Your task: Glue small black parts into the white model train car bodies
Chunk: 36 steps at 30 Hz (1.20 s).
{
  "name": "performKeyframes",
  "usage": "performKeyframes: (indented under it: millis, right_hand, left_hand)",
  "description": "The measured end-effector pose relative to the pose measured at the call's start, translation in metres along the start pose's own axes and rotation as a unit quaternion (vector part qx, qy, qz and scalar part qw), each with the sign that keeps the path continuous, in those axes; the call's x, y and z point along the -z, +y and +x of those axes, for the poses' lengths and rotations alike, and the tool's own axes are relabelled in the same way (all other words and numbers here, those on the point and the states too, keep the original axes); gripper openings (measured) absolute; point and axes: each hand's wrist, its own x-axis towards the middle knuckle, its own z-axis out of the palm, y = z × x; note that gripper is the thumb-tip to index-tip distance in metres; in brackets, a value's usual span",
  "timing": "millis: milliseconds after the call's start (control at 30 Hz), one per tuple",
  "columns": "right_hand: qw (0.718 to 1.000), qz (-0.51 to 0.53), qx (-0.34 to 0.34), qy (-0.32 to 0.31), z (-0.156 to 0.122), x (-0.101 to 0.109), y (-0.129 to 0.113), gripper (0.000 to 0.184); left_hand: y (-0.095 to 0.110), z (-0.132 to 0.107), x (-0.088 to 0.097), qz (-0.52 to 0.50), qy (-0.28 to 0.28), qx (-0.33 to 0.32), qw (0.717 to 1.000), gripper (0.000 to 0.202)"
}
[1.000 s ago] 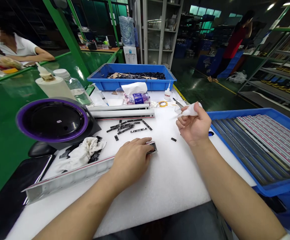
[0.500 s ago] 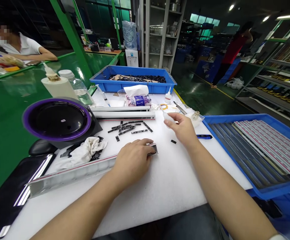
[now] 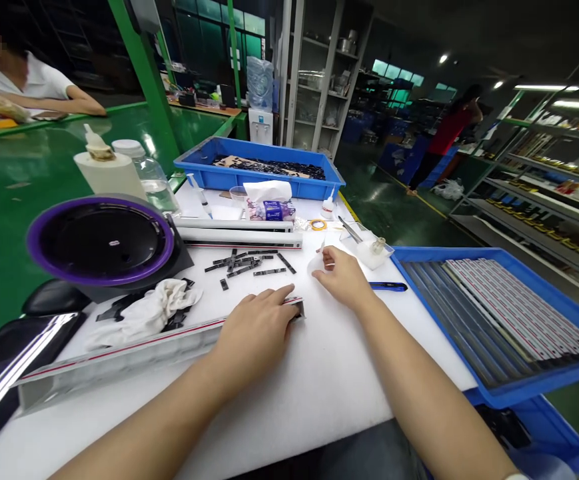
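My left hand (image 3: 256, 327) grips the right end of a long whitish channel strip with a red line (image 3: 134, 347), which lies slantwise on the white tabletop. Its index finger stretches along the strip's end, where a dark bit shows. In my right hand (image 3: 342, 277) is a small translucent white squeeze bottle (image 3: 315, 265), low over the table, partly covered by the fingers. Short black strips (image 3: 249, 260) lie in a loose heap beyond my left hand, with one small black piece (image 3: 224, 285) apart. A crumpled white cloth (image 3: 156, 307) rests on more black strips behind the channel.
A round purple-rimmed black device (image 3: 104, 240) stands at left, near bottles. Two white bars (image 3: 239, 238), a tissue pack (image 3: 272, 205) and a blue bin (image 3: 259, 183) are behind. At right are a blue knife (image 3: 389, 287) and a blue tray (image 3: 469, 373) of strips. A co-worker sits far left.
My right hand has come lower and slightly left with the bottle, which looks more upright. A small black piece near that hand is out of sight. The camera has shifted a little.
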Motion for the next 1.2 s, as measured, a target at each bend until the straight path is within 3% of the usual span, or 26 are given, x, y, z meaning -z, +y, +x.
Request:
performKeyframes:
  millis: [67, 167, 267, 333, 433, 500, 600, 700, 767, 867, 933, 1000, 1100, 1200]
  right_hand:
    - [0.998, 0.022, 0.040, 0.042, 0.001, 0.009, 0.002, 0.039]
    - [0.970, 0.010, 0.077, 0.229, 0.004, 0.037, 0.015, 0.023]
    - [0.910, -0.038, -0.006, 0.413, 0.010, 0.069, 0.040, 0.020]
    - [0.902, -0.036, -0.091, 0.420, 0.016, 0.082, 0.057, 0.028]
    - [0.931, -0.024, -0.146, 0.334, 0.024, 0.088, 0.073, 0.034]
    - [0.940, -0.026, -0.139, 0.312, 0.027, 0.086, 0.075, 0.030]
    - [0.931, -0.044, -0.102, 0.348, 0.027, 0.084, 0.073, 0.028]
    - [0.934, -0.047, -0.088, 0.342, 0.022, 0.086, 0.068, 0.025]
    - [0.916, 0.003, -0.068, 0.395, 0.018, 0.087, 0.060, 0.021]
    - [0.849, 0.182, -0.031, 0.495, 0.011, 0.080, 0.035, 0.018]
    - [0.849, 0.295, -0.026, 0.437, 0.005, 0.068, 0.013, 0.021]
    - [0.879, 0.380, -0.007, 0.288, -0.003, 0.051, -0.008, 0.024]
    - [0.889, 0.452, 0.035, 0.069, -0.014, 0.026, -0.029, 0.027]
    - [0.907, 0.415, 0.071, 0.004, -0.021, 0.009, -0.037, 0.023]
  left_hand:
    - [0.000, 0.001, 0.001, -0.002, -0.004, 0.002, 1.000, 0.036]
    - [0.000, 0.002, 0.004, -0.005, -0.018, 0.012, 1.000, 0.037]
    - [0.001, 0.003, 0.006, -0.006, -0.031, 0.019, 0.999, 0.038]
    - [0.001, 0.003, 0.006, -0.006, -0.033, 0.019, 0.999, 0.038]
    - [0.000, 0.002, 0.007, -0.006, -0.024, 0.015, 1.000, 0.038]
    - [0.000, 0.002, 0.006, -0.003, -0.016, 0.012, 1.000, 0.037]
    - [0.000, 0.001, 0.005, 0.001, -0.011, 0.009, 1.000, 0.036]
    - [0.001, 0.000, 0.003, 0.001, 0.000, 0.007, 1.000, 0.036]
    - [0.001, 0.000, 0.002, -0.001, 0.008, 0.010, 1.000, 0.036]
    - [0.001, -0.001, 0.001, -0.011, 0.004, 0.016, 1.000, 0.035]
    - [0.001, 0.000, 0.002, -0.017, -0.001, 0.020, 1.000, 0.035]
    - [0.001, 0.001, 0.003, -0.017, -0.003, 0.022, 1.000, 0.035]
    - [0.002, 0.002, 0.004, -0.010, -0.002, 0.022, 1.000, 0.036]
    - [0.002, 0.002, 0.004, -0.006, 0.000, 0.018, 1.000, 0.035]
